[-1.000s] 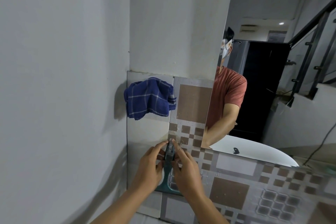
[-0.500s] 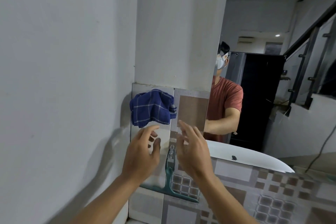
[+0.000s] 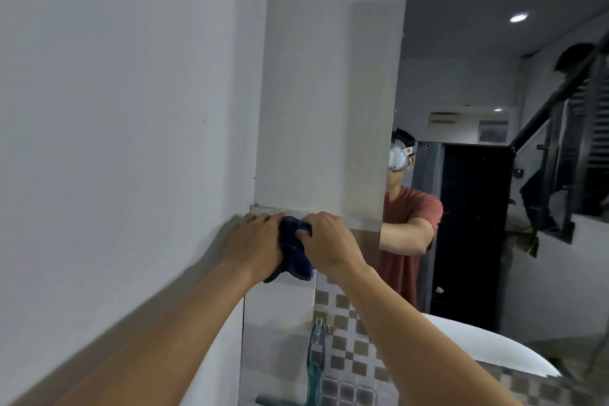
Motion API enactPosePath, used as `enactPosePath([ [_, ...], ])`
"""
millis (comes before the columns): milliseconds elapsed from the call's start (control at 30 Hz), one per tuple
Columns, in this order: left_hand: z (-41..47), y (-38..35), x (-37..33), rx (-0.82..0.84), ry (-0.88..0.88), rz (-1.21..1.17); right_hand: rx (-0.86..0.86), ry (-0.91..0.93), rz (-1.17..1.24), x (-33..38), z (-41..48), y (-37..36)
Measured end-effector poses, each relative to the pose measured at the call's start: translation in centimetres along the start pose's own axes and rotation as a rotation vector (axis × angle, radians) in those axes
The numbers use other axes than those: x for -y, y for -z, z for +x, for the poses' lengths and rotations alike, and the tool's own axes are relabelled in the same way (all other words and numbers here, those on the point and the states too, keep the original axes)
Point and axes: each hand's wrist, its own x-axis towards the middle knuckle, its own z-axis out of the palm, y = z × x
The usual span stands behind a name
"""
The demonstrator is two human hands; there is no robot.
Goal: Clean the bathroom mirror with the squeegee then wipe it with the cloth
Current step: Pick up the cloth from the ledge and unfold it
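Hands first, in the head view: my left hand (image 3: 255, 242) and my right hand (image 3: 329, 245) are both raised to the top edge of the tiled wall section, close together, with the dark blue checked cloth (image 3: 295, 252) bunched between them. My left grip is wrapped around the cloth's left side, and my right grip pinches it from the right, fingers curled over the fabric, so both are closed on it; a loose end of the cloth hangs down below my palms against the pale tile. The cloth sits right at the inner corner where the plain white wall (image 3: 115, 125) meets the tiled band, just under the ledge where tile gives way to paint. Below my forearms, the green plastic squeegee (image 3: 315, 362) hangs upright on the brown-and-white checkered tiles (image 3: 346, 333), its blade at the bottom edge of the view, well apart from either hand. To the right stands the tall frameless bathroom mirror (image 3: 494, 109), showing a reflection of me in a red T-shirt, a dark doorway and a black stair railing. The white rounded basin (image 3: 487, 353) curves in at the lower right beneath the mirror.
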Motion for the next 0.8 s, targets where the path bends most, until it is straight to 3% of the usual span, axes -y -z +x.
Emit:
enactPosePath([
  [333,0.2,1.4,-1.1,0.028,0.029,-0.125,-0.162,0.079,0.084,0.0,-1.5,1.7],
  [533,-0.2,3.6,-3.1,0.015,-0.078,-0.255,-0.18,0.118,0.101,-1.2,-3.8,5.2],
  [667,-0.3,5.1,-5.7,0.169,-0.078,-0.499,-0.149,0.119,0.168,-2.5,-5.8,8.2],
  [800,-0.3,6.2,-9.0,0.138,-0.126,-0.599,-0.178,0.094,0.188,-3.6,-7.9,11.4],
])
